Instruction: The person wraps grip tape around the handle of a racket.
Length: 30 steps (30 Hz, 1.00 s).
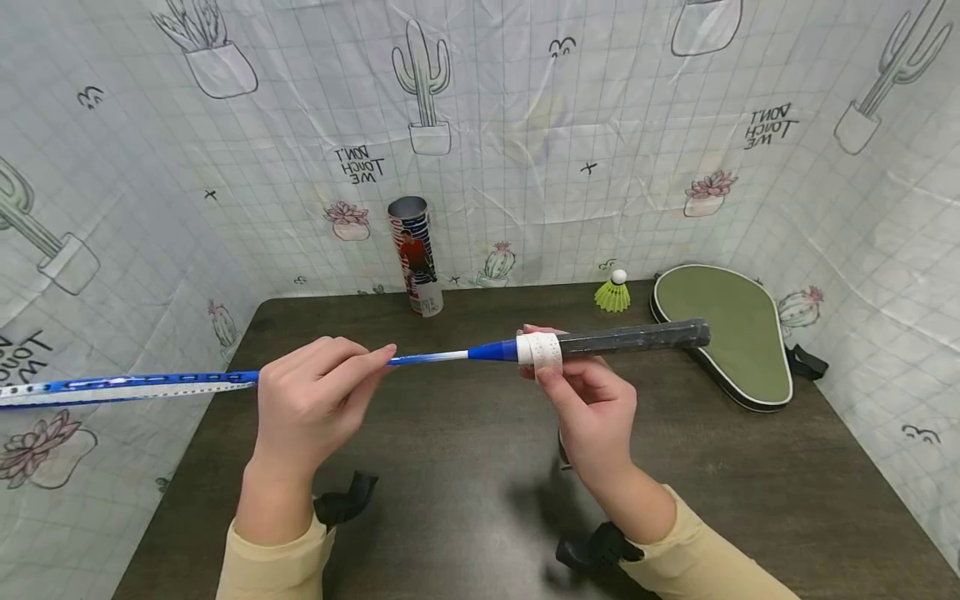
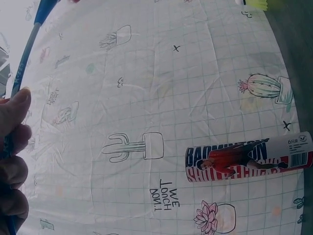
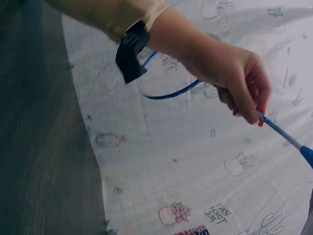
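A blue and white badminton racket (image 1: 491, 351) is held level above the table, its head off to the left and partly out of the head view. My left hand (image 1: 318, 392) grips the shaft just past the head; its curled fingers (image 2: 13, 169) show at the edge of the left wrist view. The same left hand (image 3: 232, 76) appears in the right wrist view. With thumb and fingers, my right hand (image 1: 592, 408) pinches white perforated grip tape (image 1: 542, 351) wrapped round the top of the black handle (image 1: 637, 337). The rest of the handle is bare of white tape.
A badminton shuttlecock tube (image 1: 416, 258) stands upright at the back of the dark table (image 1: 465, 467). To its right are a yellow-green shuttlecock (image 1: 613, 293), cork up, and an olive paddle-shaped case (image 1: 723, 325). A cactus-print sheet (image 1: 510, 125) hangs behind and at the sides.
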### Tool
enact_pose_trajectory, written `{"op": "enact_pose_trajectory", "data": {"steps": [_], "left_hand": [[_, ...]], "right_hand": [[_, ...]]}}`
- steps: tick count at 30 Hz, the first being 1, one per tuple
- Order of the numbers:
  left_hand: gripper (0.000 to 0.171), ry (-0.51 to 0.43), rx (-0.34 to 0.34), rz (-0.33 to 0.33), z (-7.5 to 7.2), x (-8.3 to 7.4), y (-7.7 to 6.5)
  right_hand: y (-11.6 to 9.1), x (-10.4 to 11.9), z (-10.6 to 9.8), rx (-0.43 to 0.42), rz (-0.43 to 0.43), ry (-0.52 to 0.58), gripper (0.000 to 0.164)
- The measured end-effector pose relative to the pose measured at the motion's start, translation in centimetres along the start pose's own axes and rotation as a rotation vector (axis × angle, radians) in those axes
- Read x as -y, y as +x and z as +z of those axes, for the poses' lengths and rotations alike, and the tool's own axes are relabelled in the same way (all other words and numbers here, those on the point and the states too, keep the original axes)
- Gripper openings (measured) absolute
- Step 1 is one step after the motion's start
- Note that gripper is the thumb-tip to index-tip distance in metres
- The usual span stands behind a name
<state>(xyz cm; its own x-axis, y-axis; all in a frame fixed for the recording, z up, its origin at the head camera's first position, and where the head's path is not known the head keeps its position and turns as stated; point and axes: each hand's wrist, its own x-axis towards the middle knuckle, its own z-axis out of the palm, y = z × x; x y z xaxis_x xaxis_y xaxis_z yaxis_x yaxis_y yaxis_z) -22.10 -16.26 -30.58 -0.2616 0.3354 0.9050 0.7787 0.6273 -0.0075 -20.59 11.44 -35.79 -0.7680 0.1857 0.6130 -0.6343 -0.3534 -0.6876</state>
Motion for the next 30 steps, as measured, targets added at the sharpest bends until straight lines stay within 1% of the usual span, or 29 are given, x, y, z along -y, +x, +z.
{"op": "enact_pose_trajectory", "data": {"steps": [1, 2, 4, 7, 8, 10, 12, 17, 21, 24, 27, 30], "left_hand": [[0.010, 0.005, -0.011, -0.002, 0.05, -0.05, 0.04], [0.010, 0.012, -0.021, -0.006, 0.08, -0.14, 0.09], [0.010, 0.029, -0.037, -0.014, 0.16, -0.32, 0.27], [0.007, 0.057, -0.068, -0.024, 0.37, -0.55, 0.56], [0.006, 0.064, -0.072, -0.028, 0.41, -0.61, 0.61], [0.009, 0.075, -0.077, -0.028, 0.51, -0.64, 0.64], [0.010, 0.073, -0.075, -0.024, 0.55, -0.65, 0.60], [0.007, 0.039, -0.080, 0.010, 0.46, -0.48, 0.44], [0.009, 0.005, -0.096, 0.029, 0.33, -0.26, 0.38], [0.008, -0.017, -0.095, 0.032, 0.24, -0.16, 0.37], [0.005, -0.018, -0.099, 0.032, 0.18, -0.15, 0.40], [0.007, 0.001, -0.109, 0.020, 0.19, -0.23, 0.49]], "right_hand": [[-0.04, -0.01, -0.02, 0.006, -0.002, 0.023, 0.012], [-0.02, -0.02, -0.01, 0.010, -0.010, 0.045, 0.012], [-0.02, -0.03, 0.01, -0.013, -0.024, 0.026, 0.013], [0.00, 0.04, 0.02, -0.082, -0.024, -0.104, 0.012], [0.03, 0.07, 0.01, -0.101, -0.025, -0.146, 0.016], [0.06, 0.15, -0.02, -0.140, -0.010, -0.241, 0.014], [0.10, 0.22, -0.04, -0.161, -0.001, -0.290, 0.013], [0.16, 0.29, -0.06, -0.153, -0.011, -0.272, 0.013], [0.04, 0.21, -0.12, -0.106, -0.014, -0.177, 0.012], [-0.01, 0.20, -0.13, -0.074, -0.014, -0.086, 0.011], [0.03, 0.24, -0.09, -0.072, -0.019, -0.089, 0.018], [0.12, 0.26, -0.06, -0.089, -0.031, -0.116, 0.014]]}}
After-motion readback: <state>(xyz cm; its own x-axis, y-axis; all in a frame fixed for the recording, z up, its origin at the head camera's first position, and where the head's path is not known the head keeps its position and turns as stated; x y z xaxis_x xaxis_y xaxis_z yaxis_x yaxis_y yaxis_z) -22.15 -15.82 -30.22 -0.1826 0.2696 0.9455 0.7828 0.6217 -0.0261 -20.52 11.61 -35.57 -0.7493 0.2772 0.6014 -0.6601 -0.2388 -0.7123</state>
